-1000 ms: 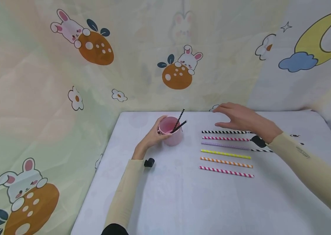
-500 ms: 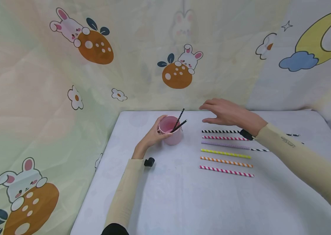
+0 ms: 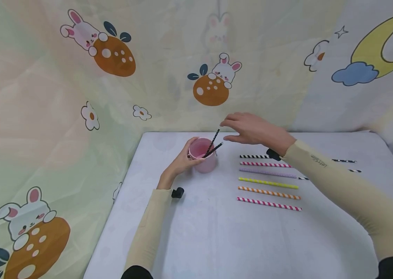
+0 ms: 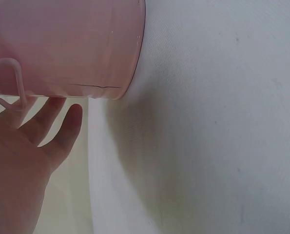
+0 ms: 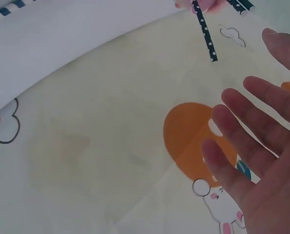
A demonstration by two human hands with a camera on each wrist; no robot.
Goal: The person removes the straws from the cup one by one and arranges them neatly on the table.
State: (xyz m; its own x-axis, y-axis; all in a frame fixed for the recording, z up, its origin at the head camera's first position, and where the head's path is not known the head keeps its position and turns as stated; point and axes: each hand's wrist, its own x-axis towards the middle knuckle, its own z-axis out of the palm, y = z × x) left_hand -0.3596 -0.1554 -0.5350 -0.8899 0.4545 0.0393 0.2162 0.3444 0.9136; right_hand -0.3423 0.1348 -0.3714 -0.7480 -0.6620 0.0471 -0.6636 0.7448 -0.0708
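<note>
My left hand (image 3: 180, 161) holds a small pink bucket (image 3: 206, 166) at the table's back, thumb across the near side. In the left wrist view the pink bucket (image 4: 62, 44) stands on the white surface, fingers of the left hand (image 4: 15, 165) against its side. A black paper straw with white dots (image 3: 215, 136) leans up out of the bucket, and another dark straw (image 3: 216, 148) slants lower over the rim. My right hand (image 3: 254, 130) hovers just right of these straws, fingers spread and holding nothing. In the right wrist view the dotted straw (image 5: 205, 31) is apart from the fingertips.
Paper straws lie in a row on the right: black-striped (image 3: 254, 157), pink-striped (image 3: 265, 164), lilac (image 3: 268, 173), yellow (image 3: 268, 183), orange-striped (image 3: 269, 192) and another pink-striped straw (image 3: 269, 204). More black-and-white straws (image 3: 344, 160) are partly under the right forearm. A printed cloth (image 3: 168, 77) rises behind.
My right hand has moved left from above the row of straws to beside the straws in the bucket. The left hand and bucket have stayed put.
</note>
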